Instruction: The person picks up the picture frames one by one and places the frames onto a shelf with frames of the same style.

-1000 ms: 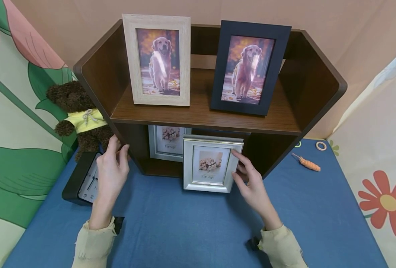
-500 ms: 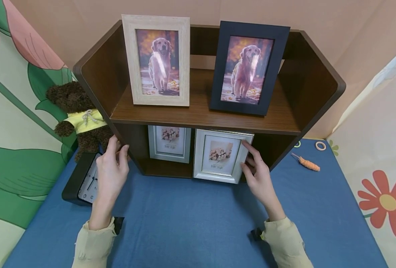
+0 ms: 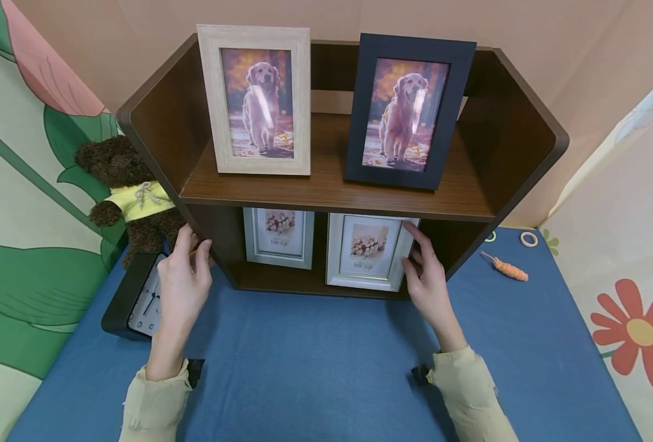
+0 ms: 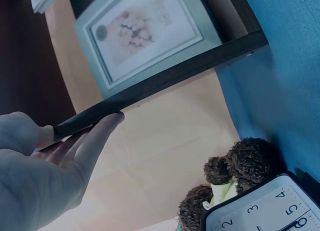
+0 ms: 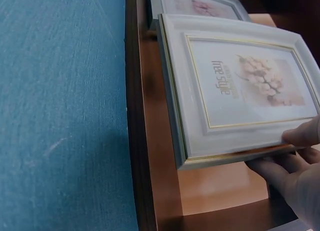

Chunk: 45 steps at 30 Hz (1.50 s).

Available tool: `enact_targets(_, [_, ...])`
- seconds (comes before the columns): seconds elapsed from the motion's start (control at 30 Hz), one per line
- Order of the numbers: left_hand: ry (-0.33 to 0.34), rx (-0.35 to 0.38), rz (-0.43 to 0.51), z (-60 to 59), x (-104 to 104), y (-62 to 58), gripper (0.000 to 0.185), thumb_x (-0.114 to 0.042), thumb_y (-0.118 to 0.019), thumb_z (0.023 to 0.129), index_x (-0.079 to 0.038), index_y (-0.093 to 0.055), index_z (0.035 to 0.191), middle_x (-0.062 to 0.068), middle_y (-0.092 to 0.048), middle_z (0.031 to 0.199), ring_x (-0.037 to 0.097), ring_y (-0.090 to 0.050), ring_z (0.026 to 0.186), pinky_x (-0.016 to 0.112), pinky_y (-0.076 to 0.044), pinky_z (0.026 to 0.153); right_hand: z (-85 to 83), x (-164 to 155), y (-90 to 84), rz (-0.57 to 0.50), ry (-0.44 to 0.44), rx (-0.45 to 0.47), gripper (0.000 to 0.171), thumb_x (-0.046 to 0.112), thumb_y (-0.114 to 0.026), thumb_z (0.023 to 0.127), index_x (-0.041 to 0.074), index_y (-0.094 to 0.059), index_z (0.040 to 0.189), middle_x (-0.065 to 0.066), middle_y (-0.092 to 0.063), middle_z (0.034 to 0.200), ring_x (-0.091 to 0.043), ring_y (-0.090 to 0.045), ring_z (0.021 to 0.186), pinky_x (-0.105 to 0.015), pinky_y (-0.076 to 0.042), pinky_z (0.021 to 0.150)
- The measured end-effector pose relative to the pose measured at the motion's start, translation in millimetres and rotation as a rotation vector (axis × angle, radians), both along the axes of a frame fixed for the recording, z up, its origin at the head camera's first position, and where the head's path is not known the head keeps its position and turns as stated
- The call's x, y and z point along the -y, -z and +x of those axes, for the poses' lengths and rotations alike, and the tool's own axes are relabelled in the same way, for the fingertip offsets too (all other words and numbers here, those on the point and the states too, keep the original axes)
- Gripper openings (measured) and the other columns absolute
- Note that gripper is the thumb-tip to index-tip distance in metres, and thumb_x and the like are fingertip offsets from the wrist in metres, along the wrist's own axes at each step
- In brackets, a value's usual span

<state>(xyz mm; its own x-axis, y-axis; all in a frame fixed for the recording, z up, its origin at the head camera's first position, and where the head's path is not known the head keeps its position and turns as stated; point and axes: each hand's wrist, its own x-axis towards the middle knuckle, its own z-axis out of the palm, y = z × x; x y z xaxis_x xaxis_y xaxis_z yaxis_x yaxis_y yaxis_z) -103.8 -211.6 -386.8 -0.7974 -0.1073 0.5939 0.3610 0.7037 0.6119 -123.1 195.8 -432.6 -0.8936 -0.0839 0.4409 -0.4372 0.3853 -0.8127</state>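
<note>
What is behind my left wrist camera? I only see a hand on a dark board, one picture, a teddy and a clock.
Observer: That board is the side of a brown shelf unit; the left hand rests on its edge.
Operator: Is there only one picture?
Observer: No, four. A pale wooden frame and a dark navy frame stand on the top shelf, each showing a dog.
Operator: What is the other hand doing?
Observer: The right hand holds the right edge of a silver flower frame, its fingers behind it, standing in the lower shelf.
</note>
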Motion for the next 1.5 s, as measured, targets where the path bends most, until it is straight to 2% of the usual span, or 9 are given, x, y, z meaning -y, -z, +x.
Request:
enact_targets(0.13, [-0.003,0.002,0.001,-0.4,0,0.2,0.033,0.001,-0.056,0.11,0.008,-0.056,0.142,0.031,-0.07,0.127,0.043,-0.075,0.072,0.0,-0.038,0.069,-3.8,0,0.3,-0.009,0.027,0.033,0.068,-0.016,-0.047,0.106,0.016,-0.038,0.166,-0.013,-0.029,0.173,-0.047,-0.06,0.127,-0.03,-0.036,0.056])
enact_targets(0.2, [-0.002,0.004,0.002,-0.5,0,0.2,0.033,0.001,-0.056,0.11,0.008,-0.056,0.142,0.031,-0.07,0.128,0.044,-0.075,0.072,0.0,-0.038,0.07,-5.7,0,0.8,-0.01,0.035,0.042,0.068,-0.015,-0.047,0.107,0.016,-0.038,0.166,-0.013,-0.027,0.173,-0.047,-0.047,0.144,-0.031,-0.037,0.057])
enact_targets(0.4, [-0.001,0.003,0.004,-0.7,-2,-0.6,0.033,0.001,-0.057,0.11,0.007,-0.056,0.142,0.031,-0.07,0.128,0.045,-0.075,0.074,0.0,-0.038,0.07,-10.2,0,2.9,0.021,0.075,0.064,0.067,-0.014,-0.047,0.107,0.018,-0.038,0.166,-0.015,-0.025,0.173,-0.047,-0.04,0.148,-0.035,-0.04,0.06])
enact_targets(0.5, [0.002,0.002,0.009,-0.4,-2,-1.0,0.033,0.001,-0.057,0.11,0.007,-0.056,0.142,0.031,-0.07,0.128,0.046,-0.075,0.073,0.0,-0.038,0.071,-13.1,0,3.9,0.026,0.093,0.083,0.066,-0.013,-0.047,0.108,0.017,-0.037,0.166,-0.016,-0.026,0.173,-0.046,-0.04,0.148,-0.041,-0.044,0.067])
enact_targets(0.73, [0.019,-0.009,0.019,-0.3,-5,-1.2,0.032,0.002,-0.056,0.11,0.008,-0.057,0.141,0.031,-0.07,0.127,0.045,-0.075,0.074,0.0,-0.04,0.072,-20.0,-1,6.5,-0.018,0.093,0.133,0.063,-0.012,-0.044,0.109,0.014,-0.033,0.167,-0.019,-0.023,0.173,-0.05,-0.034,0.151,-0.059,-0.046,0.095])
enact_targets(0.9, [0.016,-0.012,0.024,-0.6,-5,-0.9,0.032,0.002,-0.056,0.11,0.007,-0.057,0.142,0.031,-0.07,0.127,0.045,-0.075,0.074,0.0,-0.04,0.073,-24.5,-1,8.5,-0.032,0.086,0.133,0.062,-0.012,-0.044,0.109,0.012,-0.033,0.166,-0.019,-0.02,0.174,-0.052,-0.031,0.152,-0.066,-0.04,0.11])
enact_targets(1.03, [0.012,-0.009,0.02,-0.7,-4,-0.7,0.032,0.002,-0.056,0.11,0.007,-0.057,0.142,0.031,-0.071,0.127,0.045,-0.075,0.073,0.0,-0.039,0.072,-26.8,-1,10.2,-0.059,0.073,0.128,0.061,-0.012,-0.043,0.109,0.011,-0.033,0.165,-0.017,-0.019,0.174,-0.05,-0.029,0.153,-0.064,-0.041,0.106])
enact_targets(1.3, [0.006,-0.002,0.009,-0.4,-2,-0.1,0.032,0.001,-0.056,0.11,0.007,-0.056,0.142,0.031,-0.07,0.127,0.045,-0.075,0.075,-0.001,-0.039,0.073,-27.0,-1,10.5,-0.084,0.062,0.111,0.059,-0.009,-0.048,0.109,0.009,-0.035,0.164,-0.017,-0.024,0.172,-0.046,-0.029,0.155,-0.067,-0.032,0.117])
enact_targets(1.5, [0.005,0.01,0.015,0.1,0,1.5,0.034,0.001,-0.056,0.11,0.007,-0.055,0.143,0.032,-0.069,0.129,0.047,-0.075,0.077,-0.001,-0.039,0.073,-23.2,1,10.1,-0.103,0.057,0.112,0.058,0.001,-0.053,0.111,0.009,-0.033,0.165,-0.015,-0.027,0.17,-0.04,-0.029,0.156,-0.064,-0.028,0.121])
